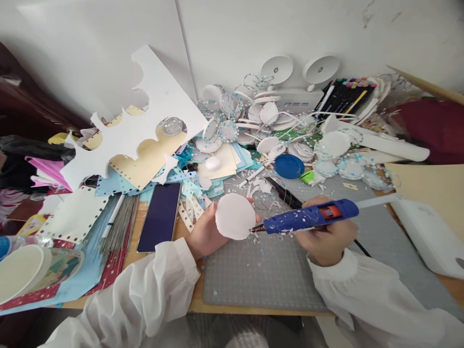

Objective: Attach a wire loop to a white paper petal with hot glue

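A white round disc is held up above the grey cutting mat, with the fingers of my left hand closed round its edge. My right hand is wrapped round a blue glue gun spotted with white bits. The gun lies nearly level, and its dark nozzle is at the lower right edge of the disc. A white glue stick sticks out of the gun's back end. Behind the gun, a black cutter rests on the mat.
A phone lies left of my left hand. Farther left are metal wires and a paper cup. White discs with beaded wire, a blue lid and black markers crowd the back. A white device sits right.
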Action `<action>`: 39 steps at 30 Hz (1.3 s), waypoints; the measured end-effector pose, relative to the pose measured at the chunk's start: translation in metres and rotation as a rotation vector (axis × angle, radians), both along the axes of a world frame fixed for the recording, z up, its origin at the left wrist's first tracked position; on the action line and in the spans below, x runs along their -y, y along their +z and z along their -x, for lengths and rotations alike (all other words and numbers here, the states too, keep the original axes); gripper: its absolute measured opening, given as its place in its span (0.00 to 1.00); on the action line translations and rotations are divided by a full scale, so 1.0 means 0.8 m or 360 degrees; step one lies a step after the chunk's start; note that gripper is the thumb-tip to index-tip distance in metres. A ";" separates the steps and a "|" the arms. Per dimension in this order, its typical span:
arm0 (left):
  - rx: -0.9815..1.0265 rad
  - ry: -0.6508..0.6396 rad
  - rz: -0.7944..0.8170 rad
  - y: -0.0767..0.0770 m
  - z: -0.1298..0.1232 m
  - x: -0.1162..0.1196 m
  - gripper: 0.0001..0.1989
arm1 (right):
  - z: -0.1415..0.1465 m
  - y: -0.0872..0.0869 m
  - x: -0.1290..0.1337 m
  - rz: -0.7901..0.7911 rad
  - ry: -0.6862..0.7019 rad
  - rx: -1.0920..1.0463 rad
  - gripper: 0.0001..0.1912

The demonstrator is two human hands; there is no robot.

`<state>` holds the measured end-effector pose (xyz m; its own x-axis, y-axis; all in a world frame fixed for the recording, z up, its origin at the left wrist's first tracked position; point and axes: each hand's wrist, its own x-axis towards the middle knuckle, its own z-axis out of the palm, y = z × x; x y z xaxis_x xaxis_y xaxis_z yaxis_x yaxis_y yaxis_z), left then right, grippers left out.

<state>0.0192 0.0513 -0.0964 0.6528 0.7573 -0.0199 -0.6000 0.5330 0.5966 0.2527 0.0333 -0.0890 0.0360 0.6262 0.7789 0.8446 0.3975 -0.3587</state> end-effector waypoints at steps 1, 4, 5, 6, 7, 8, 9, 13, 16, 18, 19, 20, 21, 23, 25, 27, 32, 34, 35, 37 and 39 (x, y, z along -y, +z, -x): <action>-0.0001 0.0004 0.0003 0.000 0.000 0.000 0.34 | 0.000 0.000 0.000 0.0003 0.0003 0.0009 0.04; -0.0013 0.0015 0.0009 -0.001 0.001 0.000 0.32 | -0.002 -0.001 -0.001 -0.0020 0.0032 0.0027 0.04; -0.0025 0.0021 0.0008 -0.001 0.001 0.001 0.32 | -0.003 -0.002 -0.001 -0.0029 0.0038 0.0029 0.04; -0.0041 0.0031 0.0006 -0.001 0.002 0.001 0.33 | -0.003 -0.002 -0.002 -0.0037 0.0034 0.0028 0.04; -0.0057 0.0041 0.0003 -0.001 0.002 0.001 0.33 | -0.003 -0.003 -0.002 -0.0045 0.0022 0.0025 0.04; -0.0069 0.0047 0.0005 -0.001 0.002 0.001 0.34 | -0.003 -0.004 -0.003 -0.0055 0.0006 0.0023 0.04; -0.0071 0.0047 0.0010 -0.001 0.002 0.001 0.34 | -0.003 -0.004 -0.003 -0.0077 -0.0001 0.0021 0.04; -0.0025 0.0028 0.0047 0.002 0.001 0.002 0.32 | -0.003 -0.003 -0.005 -0.0130 -0.0020 0.0022 0.05; -0.0011 0.0031 0.0053 0.003 0.001 0.002 0.31 | -0.006 -0.002 -0.005 -0.0141 -0.0068 0.0094 0.05; 0.0000 0.0030 0.0047 0.004 0.000 0.002 0.31 | -0.008 -0.003 -0.005 -0.0163 -0.0074 0.0118 0.05; 0.0005 0.0028 0.0050 0.004 0.000 0.002 0.31 | -0.008 -0.003 -0.005 -0.0161 -0.0080 0.0114 0.05; 0.0007 0.0032 0.0058 0.004 0.000 0.002 0.31 | -0.009 -0.003 -0.004 -0.0156 -0.0095 0.0102 0.05; 0.0006 0.0041 0.0070 0.005 0.000 0.001 0.30 | -0.009 -0.004 -0.004 -0.0148 -0.0103 0.0087 0.05; 0.0009 0.0057 0.0094 0.006 -0.001 0.001 0.29 | -0.008 -0.004 -0.005 -0.0127 -0.0101 0.0059 0.05; 0.0012 0.0060 0.0100 0.006 -0.001 0.001 0.29 | -0.008 -0.004 -0.006 -0.0166 -0.0092 0.0072 0.06; 0.0008 0.0055 0.0101 0.006 -0.001 0.001 0.29 | -0.008 -0.003 -0.007 -0.0200 -0.0090 0.0098 0.06; -0.0044 0.0107 0.0138 0.000 0.000 0.002 0.30 | -0.009 -0.003 -0.008 -0.0179 -0.0154 0.0072 0.07; -0.0062 0.0131 0.0127 -0.003 0.001 0.003 0.31 | -0.010 -0.003 -0.007 -0.0177 -0.0162 0.0066 0.07; -0.0069 0.0141 0.0114 -0.004 0.001 0.003 0.31 | -0.010 -0.003 -0.007 -0.0161 -0.0166 0.0061 0.07; -0.0080 0.0138 0.0092 -0.006 0.001 0.003 0.31 | -0.011 -0.004 -0.007 -0.0145 -0.0188 0.0054 0.06; -0.0077 0.0124 0.0087 -0.007 0.002 0.003 0.30 | -0.012 -0.004 -0.006 -0.0133 -0.0215 0.0074 0.06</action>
<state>0.0180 0.0493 -0.1018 0.5894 0.8025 -0.0930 -0.6119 0.5186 0.5972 0.2626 0.0383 -0.0925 0.0780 0.5510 0.8308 0.9073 0.3060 -0.2882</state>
